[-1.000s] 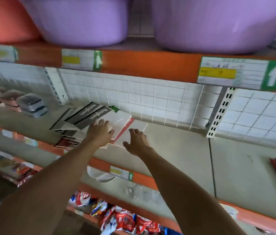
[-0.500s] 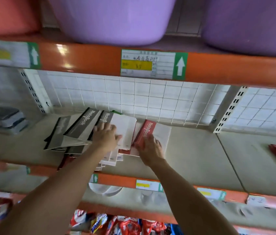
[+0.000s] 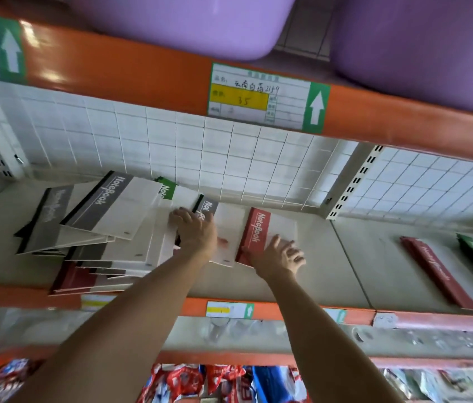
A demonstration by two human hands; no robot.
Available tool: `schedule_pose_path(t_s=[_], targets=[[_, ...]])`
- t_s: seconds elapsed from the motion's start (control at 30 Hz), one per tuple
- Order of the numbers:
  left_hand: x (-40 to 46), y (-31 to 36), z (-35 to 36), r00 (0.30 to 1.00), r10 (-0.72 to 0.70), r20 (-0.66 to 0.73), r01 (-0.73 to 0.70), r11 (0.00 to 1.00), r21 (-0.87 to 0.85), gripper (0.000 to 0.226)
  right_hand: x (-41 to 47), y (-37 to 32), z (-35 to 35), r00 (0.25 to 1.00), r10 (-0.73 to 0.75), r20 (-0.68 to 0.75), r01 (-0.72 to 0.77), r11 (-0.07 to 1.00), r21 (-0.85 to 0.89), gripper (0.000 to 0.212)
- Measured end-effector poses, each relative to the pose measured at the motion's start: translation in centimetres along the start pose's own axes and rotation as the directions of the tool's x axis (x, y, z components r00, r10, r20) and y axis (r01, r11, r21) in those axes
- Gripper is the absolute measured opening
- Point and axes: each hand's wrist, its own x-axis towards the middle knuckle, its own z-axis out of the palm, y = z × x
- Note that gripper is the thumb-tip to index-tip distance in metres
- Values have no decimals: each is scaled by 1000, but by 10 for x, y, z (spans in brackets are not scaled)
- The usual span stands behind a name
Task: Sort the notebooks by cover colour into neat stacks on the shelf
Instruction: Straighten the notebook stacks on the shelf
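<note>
Red notebooks — two; hands — two.

Head view, close, facing shelf

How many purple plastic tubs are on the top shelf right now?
2. One purple plastic tub sits above the heap of notebooks, left of centre; the other purple plastic tub is at the upper right. Both are cropped by the frame, so more may sit out of view.
</note>
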Motion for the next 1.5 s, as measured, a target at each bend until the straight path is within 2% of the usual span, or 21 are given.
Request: schedule_pose_path(t_s=[0.1,0.17,0.3,0.37,0.43,0.53,0.63,0.7,0.83,1.03,1.13,1.27,1.4,1.5], targets=[[2,5,-3,999,5,47,-4,1000,-13,93,-1,1,-7,991,121,-52,-116,989,90,136],[7,7,-4,1000,20,18,-21,1000,11,106,3,0,-11,981,195,-19,-189,966,177,143],[10,12,-4,1000,-15,-11,15,999,-29,121,24,15,-15,907,414,79,-403,797,449,121],[5,11,-2,996,-58,-72,51,994,-93,126,33,26,-12,912,393,115,-397,778,487,104],[2,10,1,982,-66,-178,44,991,-126,121,36,31,-9,932,331,147,-359,786,504,86],[-3,16,3,980,-16,-201,-21,984,-178,113,35,31,-9,957,256,138,-290,814,503,71],[-13,23,0,963,0,-268,-43,987,-154,82,32,33,-11,973,203,106,-229,862,452,72],[-18,27,-1,969,27,-247,-74,980,-184,69,31,38,-9,987,136,89,-160,905,393,77],[-18,32,-4,976,99,-192,-139,968,-210,70,39,43,-11,990,83,112,-117,932,344,84],[-22,31,3,958,106,-267,-163,966,-200,52,38,41,-10,996,53,77,-76,936,344,76],[-32,31,3,964,101,-244,-166,951,-261,37,40,45,-14,992,-18,123,-43,880,473,57],[-59,55,-5,970,40,-242,-124,931,-343,39,39,70,-27,990,-117,82,21,690,723,33],[-74,93,-22,972,-21,-234,-84,899,-431,36,33,122,-37,995,-88,-36,80,566,820,10],[-87,131,-32,975,-32,-218,-78,876,-476,32,47,175,-41,990,-19,-139,127,550,825,13]])
